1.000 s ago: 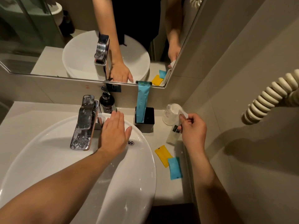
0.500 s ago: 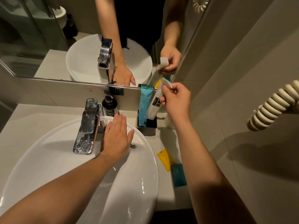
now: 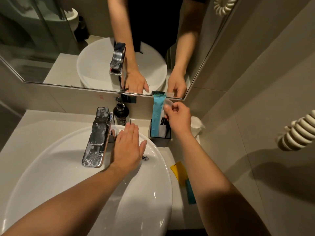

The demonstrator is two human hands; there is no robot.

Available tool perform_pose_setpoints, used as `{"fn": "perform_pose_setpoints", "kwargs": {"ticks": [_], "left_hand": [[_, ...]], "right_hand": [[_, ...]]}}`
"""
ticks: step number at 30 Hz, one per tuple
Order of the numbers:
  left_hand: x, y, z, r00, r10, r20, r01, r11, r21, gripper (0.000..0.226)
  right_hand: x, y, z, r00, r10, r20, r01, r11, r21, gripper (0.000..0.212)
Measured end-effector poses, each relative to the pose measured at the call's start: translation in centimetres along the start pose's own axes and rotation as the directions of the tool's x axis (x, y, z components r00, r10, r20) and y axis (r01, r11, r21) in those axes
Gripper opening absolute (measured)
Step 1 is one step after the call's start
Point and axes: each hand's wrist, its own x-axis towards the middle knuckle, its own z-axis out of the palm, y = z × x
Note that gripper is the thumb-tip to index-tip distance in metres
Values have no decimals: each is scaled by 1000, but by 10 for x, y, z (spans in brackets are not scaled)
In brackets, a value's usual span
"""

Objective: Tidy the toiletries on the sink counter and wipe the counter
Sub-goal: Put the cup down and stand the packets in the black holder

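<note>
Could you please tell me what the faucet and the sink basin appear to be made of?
Faucet: polished chrome-plated metal, seemingly, given its mirror-like reflections and water spots. Sink basin: glossy white glazed ceramic, probably, judging by smooth sheen and bright highlights.

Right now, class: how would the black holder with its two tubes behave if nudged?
The black holder may tip: the blue tube rises above its rim. Its boxy base should slide, not roll. The right hand pinching the white tube probably steadies it.

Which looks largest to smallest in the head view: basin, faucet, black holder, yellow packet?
1. basin
2. faucet
3. black holder and yellow packet look alike; the right forearm hides part of the packet, so I won't rank them.
</note>
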Motion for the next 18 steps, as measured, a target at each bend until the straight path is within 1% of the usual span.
{"fn": "perform_pose_setpoints", "kwargs": {"ticks": [4, 7, 11, 13, 15, 18], "left_hand": [[0, -2, 2, 1000, 1, 6, -1, 1000, 1, 69], [1, -2, 1, 1000, -2, 10, 3, 1000, -3, 70], [0, -1, 0, 1000, 1, 6, -1, 1000, -14, 68], [-1, 0, -1, 1000, -2, 5, 2, 1000, -19, 67], [-1, 0, -1, 1000, -6, 7, 6, 1000, -21, 67], [-2, 1, -2, 1000, -9, 8, 10, 1000, -24, 66]], "right_hand": [[-3, 6, -3, 999, 21, -27, -21, 1000, -1, 14], [-13, 10, -15, 997, 47, -62, -47, 999, 4, 22], [-33, 27, -41, 987, 129, -96, -124, 991, 54, 21], [-48, 43, -55, 978, 185, -93, -182, 982, 43, 18], [-65, 65, -65, 964, 257, -74, -260, 964, -47, 15], [-87, 98, -74, 932, 363, -3, -343, 879, -332, 21]]}}
